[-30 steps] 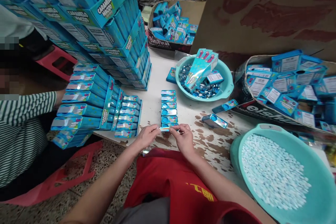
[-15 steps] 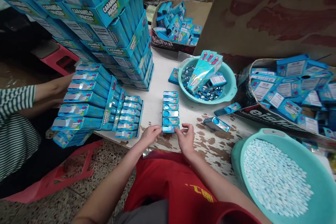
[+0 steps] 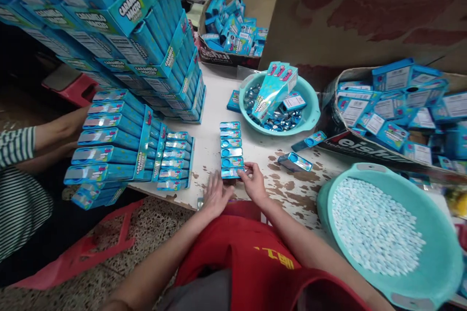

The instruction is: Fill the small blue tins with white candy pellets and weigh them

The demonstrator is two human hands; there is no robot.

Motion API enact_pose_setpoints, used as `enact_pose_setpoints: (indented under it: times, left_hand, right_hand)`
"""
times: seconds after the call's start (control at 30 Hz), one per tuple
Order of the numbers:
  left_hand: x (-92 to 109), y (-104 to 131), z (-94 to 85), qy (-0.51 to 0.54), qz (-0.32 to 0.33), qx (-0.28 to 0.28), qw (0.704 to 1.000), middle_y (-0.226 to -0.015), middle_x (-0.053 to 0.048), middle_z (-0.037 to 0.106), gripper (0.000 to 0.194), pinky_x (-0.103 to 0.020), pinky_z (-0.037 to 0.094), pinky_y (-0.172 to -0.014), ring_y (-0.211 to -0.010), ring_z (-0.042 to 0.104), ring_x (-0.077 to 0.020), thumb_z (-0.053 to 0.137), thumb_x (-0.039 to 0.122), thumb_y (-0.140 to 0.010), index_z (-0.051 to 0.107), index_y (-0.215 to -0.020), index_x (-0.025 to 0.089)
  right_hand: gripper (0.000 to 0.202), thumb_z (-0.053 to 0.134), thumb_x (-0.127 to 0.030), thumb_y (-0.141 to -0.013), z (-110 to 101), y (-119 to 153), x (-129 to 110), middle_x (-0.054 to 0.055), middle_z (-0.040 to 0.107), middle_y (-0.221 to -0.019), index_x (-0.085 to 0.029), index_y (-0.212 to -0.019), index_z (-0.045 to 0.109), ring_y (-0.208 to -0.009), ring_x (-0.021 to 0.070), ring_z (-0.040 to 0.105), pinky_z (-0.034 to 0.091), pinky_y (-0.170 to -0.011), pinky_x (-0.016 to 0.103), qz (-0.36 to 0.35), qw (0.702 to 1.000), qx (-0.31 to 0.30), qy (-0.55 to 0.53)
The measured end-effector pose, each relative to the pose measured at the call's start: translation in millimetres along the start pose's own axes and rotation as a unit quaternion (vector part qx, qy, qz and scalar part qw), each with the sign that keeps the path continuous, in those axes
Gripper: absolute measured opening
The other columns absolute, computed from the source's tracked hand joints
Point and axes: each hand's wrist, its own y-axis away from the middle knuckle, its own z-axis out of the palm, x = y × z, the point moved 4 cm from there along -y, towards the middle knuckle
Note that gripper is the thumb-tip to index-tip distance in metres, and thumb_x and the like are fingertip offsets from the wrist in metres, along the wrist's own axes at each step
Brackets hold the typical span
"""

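A row of several slim blue candy boxes [image 3: 231, 151] runs away from me on the table, narrow printed ends up, some with round recesses. My right hand [image 3: 254, 183] is curled at the right end of the nearest box [image 3: 230, 173], thumb and fingertips on it. My left hand [image 3: 216, 196] is open, fingers spread, just below and left of that box and slightly blurred. To the left of the row lies a display tray [image 3: 191, 163] of similar boxes. Two loose blue boxes, one standing [image 3: 297, 161] and one tilted [image 3: 309, 141], are to the right.
A teal basin [image 3: 315, 112] holds metallic caps and cartons. Pale candies [image 3: 377, 226] fill a larger teal tub [image 3: 443, 252]. Cardboard boxes [image 3: 365, 145] of blue packs stand behind. Stacked display cases [image 3: 146, 53] tower at left, beside a co-worker's striped sleeve [image 3: 16, 148].
My left hand has come off the left end of the nearest box, moving down and spreading its fingers. My right hand stays at the right end. The whole view has shifted slightly.
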Motion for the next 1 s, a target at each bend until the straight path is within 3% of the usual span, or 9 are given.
enact_pose_setpoints:
  times: [0.13,0.23,0.4,0.53,0.63,0.73,0.83,0.93,1.0]
  left_hand:
    - [19.0,15.9,-14.8,-0.1,0.172,0.086,0.976,-0.124,-0.012,0.058,0.035,-0.045,0.035,-0.1,-0.12,0.047,-0.0275,0.048,0.041,-0.087,0.06,-0.112,0.02]
    - [41.0,22.5,4.9,-0.099,0.272,-0.027,0.957,-0.102,-0.007,0.067,0.024,-0.037,0.04,-0.091,-0.099,0.058,-0.0217,0.051,0.036,-0.087,0.065,-0.101,0.022]
    - [51.2,2.0,48.7,-0.09,0.201,-0.213,0.952,-0.078,-0.002,0.067,0.028,-0.027,0.039,-0.069,-0.074,0.058,-0.0171,0.042,0.029,-0.09,0.067,-0.081,0.02]
    - [48.9,-15.1,57.9,-0.047,0.166,-0.229,0.958,-0.063,0.0,0.059,0.028,-0.024,0.032,-0.058,-0.062,0.05,-0.0143,0.043,0.028,-0.086,0.063,-0.069,0.018]
    - [48.1,-19.7,59.0,-0.013,0.153,-0.23,0.961,-0.056,0.002,0.054,0.028,-0.024,0.029,-0.055,-0.057,0.045,-0.0133,0.045,0.027,-0.083,0.061,-0.062,0.018]
    - [46.4,-23.2,62.1,-0.002,0.14,-0.235,0.962,-0.055,0.002,0.053,0.025,-0.024,0.028,-0.055,-0.057,0.043,-0.0131,0.046,0.024,-0.08,0.06,-0.061,0.017]
    - [43.9,-27.6,67.3,0.006,0.134,-0.236,0.963,-0.056,0.002,0.053,0.023,-0.024,0.029,-0.056,-0.058,0.044,-0.0133,0.048,0.022,-0.078,0.061,-0.06,0.017]
    - [41.4,-30.9,71.9,0.009,0.131,-0.224,0.966,-0.059,0.0,0.056,0.022,-0.025,0.032,-0.059,-0.06,0.047,-0.0146,0.049,0.022,-0.079,0.062,-0.062,0.017]
    - [41.0,-30.9,72.2,0.009,0.13,-0.21,0.969,-0.064,-0.002,0.059,0.021,-0.027,0.035,-0.064,-0.065,0.052,-0.0167,0.048,0.021,-0.079,0.064,-0.065,0.017]
  right_hand:
    - [0.036,0.05,-0.05,-0.082,-51.6,14.6,2.6,0.007,0.06,-0.099,-0.021,-0.102,0.052,-0.073,0.0177,0.059,0.052,-0.067,0.036,-0.007,0.999,0.012,0.029]
    - [0.026,0.05,-0.042,-0.087,-84.5,37.9,1.7,0.008,0.061,-0.098,-0.021,-0.1,0.056,-0.083,0.0201,0.058,0.05,-0.074,0.037,-0.087,0.985,0.012,0.148]
    - [0.022,0.046,-0.028,-0.092,-89.6,66.3,4.8,0.009,0.062,-0.098,-0.023,-0.108,0.061,-0.094,0.0229,0.055,0.046,-0.082,0.039,-0.269,0.909,-0.045,0.317]
    - [0.029,0.048,-0.024,-0.091,-77.5,69.4,17.8,0.01,0.062,-0.114,-0.025,-0.117,0.059,-0.103,0.026,0.053,0.044,-0.083,0.042,-0.317,0.833,-0.14,0.432]
    - [0.037,0.049,-0.018,-0.088,-75.7,71.3,27.7,0.008,0.059,-0.125,-0.026,-0.123,0.057,-0.115,0.0276,0.049,0.039,-0.093,0.045,-0.31,0.799,-0.21,0.47]
    - [0.047,0.054,-0.014,-0.082,-79.1,74.9,33.5,0.007,0.054,-0.133,-0.026,-0.128,0.053,-0.124,0.0277,0.044,0.035,-0.099,0.047,-0.295,0.797,-0.254,0.461]
    - [0.037,0.056,-0.019,-0.084,-82.2,76.3,32.5,0.006,0.057,-0.129,-0.027,-0.12,0.059,-0.122,0.0264,0.047,0.038,-0.097,0.046,-0.281,0.812,-0.264,0.439]
    - [0.018,0.051,-0.028,-0.088,-83.6,74.5,23.8,0.008,0.069,-0.103,-0.025,-0.096,0.068,-0.1,0.0245,0.059,0.045,-0.085,0.041,-0.256,0.831,-0.247,0.428]
    - [0.021,0.05,-0.032,-0.089,-85.5,72.8,12.6,0.007,0.069,-0.082,-0.023,-0.084,0.068,-0.082,0.0227,0.061,0.046,-0.075,0.037,-0.23,0.854,-0.221,0.41]
